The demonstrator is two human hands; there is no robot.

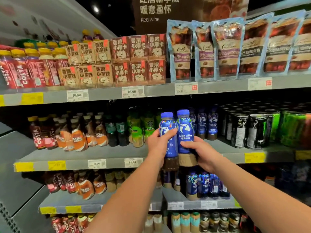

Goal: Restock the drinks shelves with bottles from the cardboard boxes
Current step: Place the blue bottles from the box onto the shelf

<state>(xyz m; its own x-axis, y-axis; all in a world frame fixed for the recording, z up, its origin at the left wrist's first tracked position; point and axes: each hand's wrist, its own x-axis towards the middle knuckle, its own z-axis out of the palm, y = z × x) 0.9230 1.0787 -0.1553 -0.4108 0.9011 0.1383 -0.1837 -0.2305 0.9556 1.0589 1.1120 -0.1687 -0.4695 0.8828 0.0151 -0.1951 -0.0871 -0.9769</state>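
Two blue-capped, blue-labelled plastic coffee bottles are held upright, side by side, at frame centre. The left bottle (167,132) is clasped by the left hand (157,145) — the right bottle (185,132) by the right hand (201,152). Both are raised before the grey metal middle shelf (84,153).

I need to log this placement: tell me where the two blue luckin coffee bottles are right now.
Centre of the head view: the left hand and right hand each hold one of the blue luckin coffee bottles, side by side, before the middle shelf, left of matching shelved bottles.
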